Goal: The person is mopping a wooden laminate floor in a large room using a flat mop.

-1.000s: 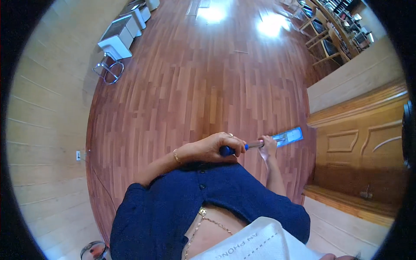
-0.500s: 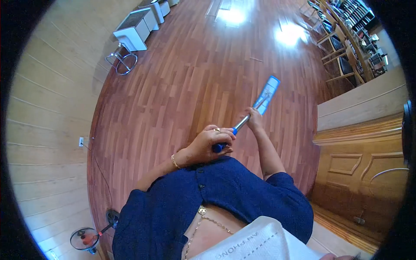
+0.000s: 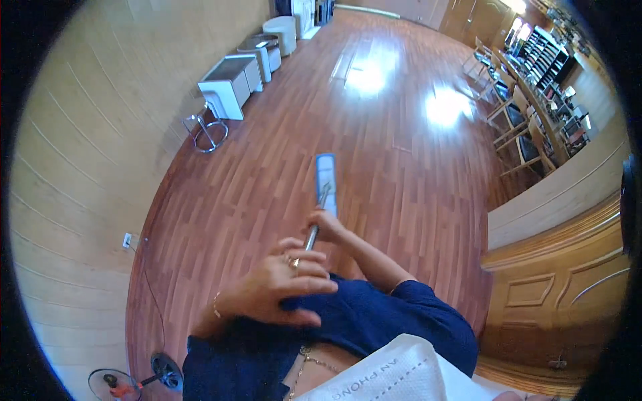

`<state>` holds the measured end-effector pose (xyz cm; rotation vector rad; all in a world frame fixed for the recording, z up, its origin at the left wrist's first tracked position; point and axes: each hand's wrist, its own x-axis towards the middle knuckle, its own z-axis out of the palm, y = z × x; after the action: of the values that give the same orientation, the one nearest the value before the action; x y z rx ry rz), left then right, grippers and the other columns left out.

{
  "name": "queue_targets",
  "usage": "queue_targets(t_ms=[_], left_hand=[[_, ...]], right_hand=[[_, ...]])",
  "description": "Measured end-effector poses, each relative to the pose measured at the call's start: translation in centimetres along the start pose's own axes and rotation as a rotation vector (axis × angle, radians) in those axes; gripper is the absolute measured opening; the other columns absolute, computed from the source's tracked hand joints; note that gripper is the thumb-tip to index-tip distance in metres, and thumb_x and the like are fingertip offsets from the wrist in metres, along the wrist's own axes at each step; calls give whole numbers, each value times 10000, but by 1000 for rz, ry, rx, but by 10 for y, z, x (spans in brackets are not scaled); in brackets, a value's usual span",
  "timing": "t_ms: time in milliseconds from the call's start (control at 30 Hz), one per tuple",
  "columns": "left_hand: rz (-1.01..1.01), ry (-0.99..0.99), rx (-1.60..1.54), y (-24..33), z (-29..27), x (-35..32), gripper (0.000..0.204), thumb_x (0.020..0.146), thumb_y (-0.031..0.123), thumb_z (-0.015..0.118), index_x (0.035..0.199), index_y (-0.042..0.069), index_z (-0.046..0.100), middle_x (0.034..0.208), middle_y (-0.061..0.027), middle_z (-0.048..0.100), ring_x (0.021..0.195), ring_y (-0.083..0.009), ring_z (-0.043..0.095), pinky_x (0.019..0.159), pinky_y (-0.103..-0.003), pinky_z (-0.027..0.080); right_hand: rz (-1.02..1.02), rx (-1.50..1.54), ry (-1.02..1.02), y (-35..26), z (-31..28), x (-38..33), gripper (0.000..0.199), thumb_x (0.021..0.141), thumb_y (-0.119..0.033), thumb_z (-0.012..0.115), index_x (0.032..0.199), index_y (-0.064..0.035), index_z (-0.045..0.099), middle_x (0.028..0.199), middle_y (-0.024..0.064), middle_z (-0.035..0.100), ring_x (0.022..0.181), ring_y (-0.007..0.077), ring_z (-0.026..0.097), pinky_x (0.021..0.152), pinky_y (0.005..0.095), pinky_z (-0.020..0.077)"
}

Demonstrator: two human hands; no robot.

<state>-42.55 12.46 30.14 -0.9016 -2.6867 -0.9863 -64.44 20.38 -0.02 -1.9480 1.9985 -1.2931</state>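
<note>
A flat mop [image 3: 326,168] with a blue-edged rectangular head and a silver pole slants away in front of me, near the middle of the view. My right hand [image 3: 326,225] is closed round the pole, just short of the head. Closer to my body, my left hand [image 3: 277,284], wearing a ring and a bracelet, is at the handle end. Its fingers lie loosely over the handle, with the thumb lower and apart. The left hand is somewhat blurred and hides most of the handle's grip.
Reddish wood flooring [image 3: 267,194] spreads ahead. Along the left wall stand white cabinets [image 3: 231,87], a chrome stool base [image 3: 208,137] and a fan [image 3: 114,384] with a cord. Chairs [image 3: 528,144] line a long counter at right, beyond a wooden door [image 3: 535,301].
The mop head has swung left and now points almost straight ahead. Both hands have moved left with it, and the left hand's grip looks looser. The view has tilted up, showing more of the room.
</note>
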Motion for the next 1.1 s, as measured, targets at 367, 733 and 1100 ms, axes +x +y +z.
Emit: queue_targets(t_ms=[367, 733, 1100], left_hand=[[348, 522, -130, 52, -36, -50, 107, 916, 292, 515, 988, 227, 561, 1037, -62, 678, 954, -321, 657, 826, -524, 408], [354, 749, -149, 63, -30, -47, 44, 869, 195, 575, 854, 207, 536, 897, -26, 680, 832, -239, 682, 792, -491, 440], [310, 698, -226, 74, -4, -30, 148, 842, 253, 607, 939, 151, 562, 925, -45, 676, 864, -261, 670, 855, -513, 413]], right_hand=[[59, 173, -295, -129, 58, 65, 340, 783, -336, 627, 579, -82, 532, 581, 186, 535, 586, 426, 533, 505, 499, 406], [39, 170, -236, -126, 73, 66, 316, 776, -263, 637, 567, -70, 500, 616, 158, 562, 629, 385, 575, 548, 486, 426], [153, 155, -304, -110, 80, 60, 305, 774, -253, 646, 569, -67, 517, 644, 169, 574, 661, 388, 577, 564, 480, 439]])
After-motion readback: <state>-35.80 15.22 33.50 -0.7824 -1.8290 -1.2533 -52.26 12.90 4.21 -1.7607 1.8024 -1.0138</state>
